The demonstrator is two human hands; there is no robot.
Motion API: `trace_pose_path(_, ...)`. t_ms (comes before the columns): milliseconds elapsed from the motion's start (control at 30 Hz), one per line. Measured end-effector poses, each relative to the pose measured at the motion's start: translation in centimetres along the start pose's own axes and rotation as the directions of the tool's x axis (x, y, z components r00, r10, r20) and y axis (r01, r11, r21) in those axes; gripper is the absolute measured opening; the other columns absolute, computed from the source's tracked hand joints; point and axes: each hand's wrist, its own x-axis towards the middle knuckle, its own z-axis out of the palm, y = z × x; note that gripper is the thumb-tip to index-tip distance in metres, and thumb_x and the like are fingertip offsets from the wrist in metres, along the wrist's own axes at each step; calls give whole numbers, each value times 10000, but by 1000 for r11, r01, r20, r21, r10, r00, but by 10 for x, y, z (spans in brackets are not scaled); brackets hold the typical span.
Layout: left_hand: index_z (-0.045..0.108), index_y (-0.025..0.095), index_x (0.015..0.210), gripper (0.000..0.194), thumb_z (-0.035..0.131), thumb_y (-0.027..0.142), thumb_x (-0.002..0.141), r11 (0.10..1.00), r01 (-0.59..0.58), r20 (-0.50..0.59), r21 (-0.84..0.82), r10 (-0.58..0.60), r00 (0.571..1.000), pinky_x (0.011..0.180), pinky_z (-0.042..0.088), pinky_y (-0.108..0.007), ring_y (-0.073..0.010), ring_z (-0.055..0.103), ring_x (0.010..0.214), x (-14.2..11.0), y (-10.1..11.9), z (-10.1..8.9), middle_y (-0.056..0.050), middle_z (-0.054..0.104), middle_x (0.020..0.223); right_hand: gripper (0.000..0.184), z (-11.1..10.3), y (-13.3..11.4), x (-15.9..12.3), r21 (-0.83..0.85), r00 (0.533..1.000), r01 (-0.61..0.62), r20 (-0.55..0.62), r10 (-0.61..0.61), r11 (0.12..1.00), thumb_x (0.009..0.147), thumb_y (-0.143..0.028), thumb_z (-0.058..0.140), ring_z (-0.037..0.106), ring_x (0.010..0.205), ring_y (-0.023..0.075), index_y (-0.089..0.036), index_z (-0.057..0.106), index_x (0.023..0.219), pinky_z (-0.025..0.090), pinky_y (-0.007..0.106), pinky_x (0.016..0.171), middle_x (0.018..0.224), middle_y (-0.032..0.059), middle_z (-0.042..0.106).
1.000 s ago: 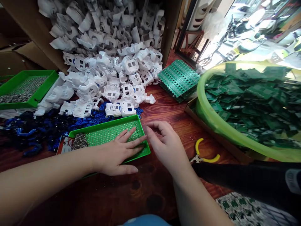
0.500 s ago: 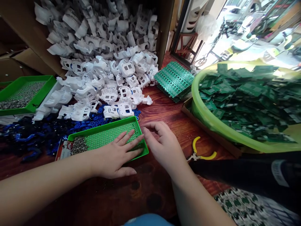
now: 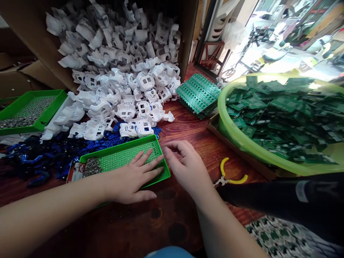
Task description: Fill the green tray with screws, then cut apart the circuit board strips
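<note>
Partly under the splayed left grip (image 3: 131, 180), the green tray (image 3: 115, 157), beside the narrow right grip (image 3: 190, 167), hold unclear.

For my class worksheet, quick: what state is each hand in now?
Left hand: open, fingers spread over the green tray.
Right hand: fingers curled by the tray's end; whether it holds anything cannot be told.

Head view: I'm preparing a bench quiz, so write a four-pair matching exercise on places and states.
1. Yellow-handled metal pliers
2. Round lime plastic tub
3. Spread left hand
4. Stacked green perforated sheets

A. Partly over the green rectangular plastic tray
B. Between white plastic parts and the tub
C. Right of the right hand, handles spread
D. Holding loose green circuit boards

Pairs: 1-C; 2-D; 3-A; 4-B
</note>
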Motion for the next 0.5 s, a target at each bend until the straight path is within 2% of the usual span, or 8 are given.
trace_pose_path(133, 162, 269, 1406, 680, 272, 622, 835, 1000, 8, -18, 25, -7, 1000, 1017, 23, -607, -411, -107, 1295, 2, 0, 0, -70, -79, 1476, 85, -1, 0, 0, -15, 1000, -5, 3, 5, 1000, 878, -230, 508, 545, 840, 163, -202, 582, 909, 468, 251, 720, 922, 29, 541)
trace_pose_path(300, 156, 194, 1410, 745, 250, 645, 825, 999, 28, -23, 34, -27, 999, 1032, 18, -579, -388, -117, 1299, 4, 0, 1, -125, -42, 1472, 90, 0, 1, 0, -17, 1000, 4, 5, -4, 1000, 880, -233, 503, 544, 853, 170, -198, 579, 911, 464, 261, 733, 927, 36, 542)
trace_pose_path(500, 175, 192, 1407, 747, 253, 649, 822, 999, 39, -10, 8, -39, 999, 1030, 33, -583, -390, -143, 1293, 2, -1, 0, -102, -57, 1475, 81, -1, -1, 0, -22, 1000, 5, 6, -5, 1000, 872, -222, 503, 543, 839, 170, -193, 577, 891, 465, 265, 732, 911, 36, 541)
